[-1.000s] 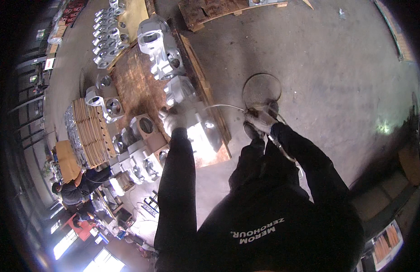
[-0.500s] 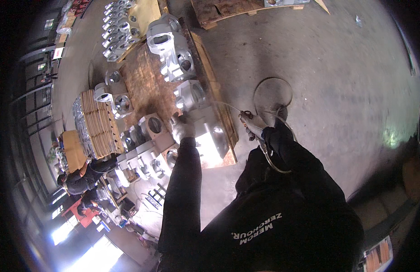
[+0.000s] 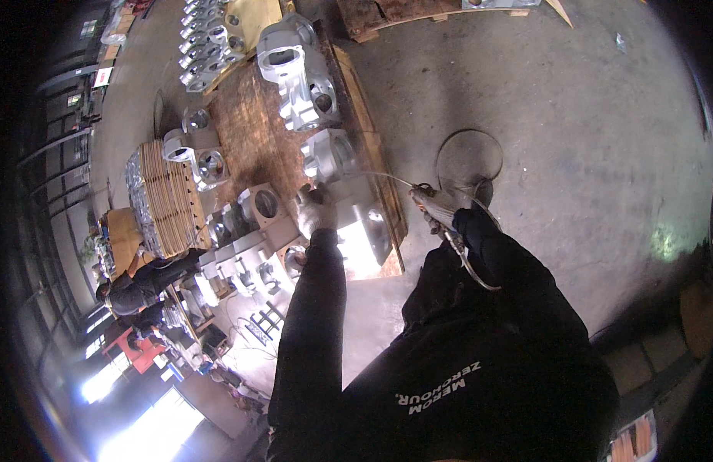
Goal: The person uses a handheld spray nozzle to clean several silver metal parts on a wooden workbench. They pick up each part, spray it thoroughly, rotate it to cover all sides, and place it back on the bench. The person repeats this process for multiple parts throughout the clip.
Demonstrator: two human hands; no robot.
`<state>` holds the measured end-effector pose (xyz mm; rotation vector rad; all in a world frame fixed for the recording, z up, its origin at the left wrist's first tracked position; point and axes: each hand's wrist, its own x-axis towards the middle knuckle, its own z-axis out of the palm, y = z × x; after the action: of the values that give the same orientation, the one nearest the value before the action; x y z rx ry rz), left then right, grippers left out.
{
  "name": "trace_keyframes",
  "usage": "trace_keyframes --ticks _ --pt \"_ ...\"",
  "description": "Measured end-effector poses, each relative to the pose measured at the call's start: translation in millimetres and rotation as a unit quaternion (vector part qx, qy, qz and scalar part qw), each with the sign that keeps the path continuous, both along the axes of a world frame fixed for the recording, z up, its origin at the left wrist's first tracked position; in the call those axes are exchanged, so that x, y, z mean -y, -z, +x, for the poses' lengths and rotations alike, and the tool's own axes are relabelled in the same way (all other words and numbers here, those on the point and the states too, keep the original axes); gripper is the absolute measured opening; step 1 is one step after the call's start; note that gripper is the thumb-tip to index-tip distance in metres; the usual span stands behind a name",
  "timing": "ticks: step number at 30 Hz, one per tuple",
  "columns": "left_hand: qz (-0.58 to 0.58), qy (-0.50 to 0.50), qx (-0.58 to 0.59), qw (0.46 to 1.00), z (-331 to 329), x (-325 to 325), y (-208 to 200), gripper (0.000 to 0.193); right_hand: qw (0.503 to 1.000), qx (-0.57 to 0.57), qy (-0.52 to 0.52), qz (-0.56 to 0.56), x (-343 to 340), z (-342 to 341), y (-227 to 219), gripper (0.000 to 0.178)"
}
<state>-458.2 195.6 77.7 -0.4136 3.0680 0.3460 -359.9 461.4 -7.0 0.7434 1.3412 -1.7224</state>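
Observation:
My right hand (image 3: 440, 205), in a pale glove, is closed round an air blow gun (image 3: 423, 189) with a hose at its lower end. Its long thin nozzle (image 3: 383, 175) curves left to a silver-grey metal casting (image 3: 360, 202) at the near right corner of the wooden board. My left hand (image 3: 316, 212), gloved too, grips the left side of that casting with curled fingers; the fingertips are partly hidden. Just beyond stands another hollow casting (image 3: 328, 152). Left of my left hand sit more castings with round bores (image 3: 265, 203).
The brown wooden board (image 3: 249, 138) bears further castings (image 3: 299, 69) along its far right edge. A stack of cardboard sheets (image 3: 165, 199) stands at left. The air hose (image 3: 470, 132) loops on the concrete floor. Another person (image 3: 145, 286) bends at the left.
The view has shifted slightly. My right hand and the blow gun have tilted a little, and the nozzle now bends in a higher arc. My left hand stays on the casting.

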Motion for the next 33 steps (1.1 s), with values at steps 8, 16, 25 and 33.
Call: trace_keyframes --ticks 8,16,25,33 --pt "-0.001 0.000 0.005 1.000 4 8 -3 0.047 0.994 -0.096 -0.017 0.051 -15 5 10 0.046" --pt "-0.006 -0.011 0.014 1.000 -4 -15 -14 0.043 0.995 -0.036 0.079 0.040 -3 12 68 0.046" --pt "0.106 0.025 -0.029 0.994 -3 2 7 0.043 0.997 0.023 0.050 -0.057 7 -19 98 0.043" --pt "0.020 -0.048 0.094 0.994 0 4 -2 0.063 0.951 -0.250 -0.081 0.163 -22 -14 58 0.040"
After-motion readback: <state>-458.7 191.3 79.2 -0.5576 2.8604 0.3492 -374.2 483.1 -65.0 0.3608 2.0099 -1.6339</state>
